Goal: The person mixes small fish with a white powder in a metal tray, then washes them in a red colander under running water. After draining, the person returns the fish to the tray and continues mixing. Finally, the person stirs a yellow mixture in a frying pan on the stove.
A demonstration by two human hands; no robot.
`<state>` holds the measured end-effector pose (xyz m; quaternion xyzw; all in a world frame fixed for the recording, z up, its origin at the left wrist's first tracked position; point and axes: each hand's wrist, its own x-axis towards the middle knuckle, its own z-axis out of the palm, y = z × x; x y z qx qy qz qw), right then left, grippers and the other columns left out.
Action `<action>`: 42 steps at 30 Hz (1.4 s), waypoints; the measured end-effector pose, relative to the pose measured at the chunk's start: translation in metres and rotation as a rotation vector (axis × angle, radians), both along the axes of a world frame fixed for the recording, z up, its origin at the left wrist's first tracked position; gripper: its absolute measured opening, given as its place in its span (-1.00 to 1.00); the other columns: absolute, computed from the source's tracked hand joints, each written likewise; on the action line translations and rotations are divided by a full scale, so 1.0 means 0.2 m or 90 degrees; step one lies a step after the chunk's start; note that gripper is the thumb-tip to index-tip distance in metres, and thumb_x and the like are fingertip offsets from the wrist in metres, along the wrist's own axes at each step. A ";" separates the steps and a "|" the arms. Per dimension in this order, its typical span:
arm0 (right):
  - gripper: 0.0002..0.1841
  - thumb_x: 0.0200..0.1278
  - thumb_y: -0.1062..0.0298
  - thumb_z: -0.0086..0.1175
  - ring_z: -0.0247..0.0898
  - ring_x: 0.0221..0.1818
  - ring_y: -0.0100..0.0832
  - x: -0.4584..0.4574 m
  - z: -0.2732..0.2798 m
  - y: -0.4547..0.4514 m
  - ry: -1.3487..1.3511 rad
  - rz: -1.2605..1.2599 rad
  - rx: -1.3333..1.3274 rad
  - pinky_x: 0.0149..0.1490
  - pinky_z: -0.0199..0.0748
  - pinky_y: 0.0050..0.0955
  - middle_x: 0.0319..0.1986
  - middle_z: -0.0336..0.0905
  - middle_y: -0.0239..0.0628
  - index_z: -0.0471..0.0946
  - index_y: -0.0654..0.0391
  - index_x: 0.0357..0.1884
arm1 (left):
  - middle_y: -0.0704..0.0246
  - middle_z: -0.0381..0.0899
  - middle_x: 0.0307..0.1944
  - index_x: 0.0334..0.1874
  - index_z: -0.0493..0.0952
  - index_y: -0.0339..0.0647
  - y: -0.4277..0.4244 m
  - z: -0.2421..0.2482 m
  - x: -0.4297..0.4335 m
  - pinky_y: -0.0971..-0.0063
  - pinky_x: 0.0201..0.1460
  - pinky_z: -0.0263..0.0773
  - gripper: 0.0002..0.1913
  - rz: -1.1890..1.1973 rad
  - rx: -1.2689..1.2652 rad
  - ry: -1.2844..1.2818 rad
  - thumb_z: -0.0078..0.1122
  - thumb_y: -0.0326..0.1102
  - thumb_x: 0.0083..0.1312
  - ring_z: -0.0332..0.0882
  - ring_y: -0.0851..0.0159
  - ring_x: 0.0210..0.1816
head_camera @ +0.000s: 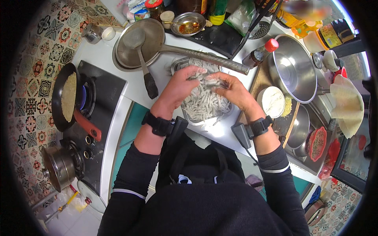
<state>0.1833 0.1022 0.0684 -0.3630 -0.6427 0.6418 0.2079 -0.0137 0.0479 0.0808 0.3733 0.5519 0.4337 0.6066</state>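
Note:
A metal tray (193,120) in front of me is heaped with small, slender flour-coated fish (203,103). Both hands are over the heap, their fingertips dusted white. My left hand (183,84) reaches in from the left with thumb and fingers curved apart; whether it grips any fish is hard to see. Opposite it, my right hand (233,88) has a few fish between its thumb and fingers. A white bowl of flour (273,101) stands to the right of my right hand on a wooden board (257,81), beside some yellowish minced bits (287,106).
A wok's long metal handle (206,58) crosses above the tray; a spatula (141,59) rests in the wok. Left, a frying pan (56,100) sits tilted over a blue flame (84,96), near a lidded pot (60,168). Right are a sauce bottle (257,56) and large steel bowl (292,67).

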 end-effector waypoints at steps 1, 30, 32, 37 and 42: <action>-0.61 0.12 0.66 0.08 0.39 -0.16 -0.59 0.01 0.00 0.01 -0.023 -0.010 -0.026 0.01 0.40 -0.59 -0.21 0.56 -0.44 0.55 0.11 0.03 | 0.40 0.55 -0.03 0.07 0.51 -0.25 0.00 -0.02 -0.02 0.53 -0.08 0.45 -0.64 -0.012 -0.019 0.000 0.01 -0.56 0.22 0.50 0.44 -0.06; -0.46 0.07 0.57 0.08 0.47 -0.02 -0.05 -0.13 -0.31 0.20 -0.412 0.061 0.458 0.09 0.42 -0.19 0.00 0.48 -0.03 0.44 -0.03 0.16 | 0.09 0.42 0.02 0.09 0.42 -0.18 -0.19 -0.50 -0.01 0.19 0.10 0.38 -0.57 0.238 0.079 0.617 0.13 -0.56 0.12 0.41 -0.08 0.06; -0.45 0.06 0.56 0.19 0.51 -0.02 -0.17 -0.11 -0.27 0.20 -0.461 0.064 0.330 0.09 0.45 -0.31 0.05 0.49 -0.11 0.44 0.04 0.18 | 0.03 0.40 0.08 0.13 0.40 -0.19 -0.23 -0.47 0.00 0.19 0.15 0.37 -0.54 0.193 0.035 0.670 0.14 -0.54 0.13 0.39 -0.11 0.12; -0.08 -0.05 0.01 0.38 0.20 0.31 0.00 -0.21 -0.32 0.24 -0.452 0.140 0.503 0.34 0.21 -0.21 0.24 0.31 0.06 0.23 0.17 0.35 | -0.08 0.33 0.20 0.33 0.25 -0.29 0.00 -0.55 0.09 0.19 0.06 0.48 -0.45 0.152 0.088 0.861 0.00 -0.37 0.26 0.51 -0.04 0.03; 0.13 -0.13 0.04 0.45 -0.08 0.47 -0.11 -0.25 -0.35 0.33 -0.421 0.234 0.334 0.47 -0.07 -0.27 0.39 0.06 0.08 0.03 0.32 0.42 | 0.00 0.49 -0.08 -0.07 0.47 -0.39 0.19 -0.57 0.14 0.17 -0.17 0.53 -0.67 0.121 -0.054 0.788 0.04 -0.29 0.19 0.56 0.02 -0.13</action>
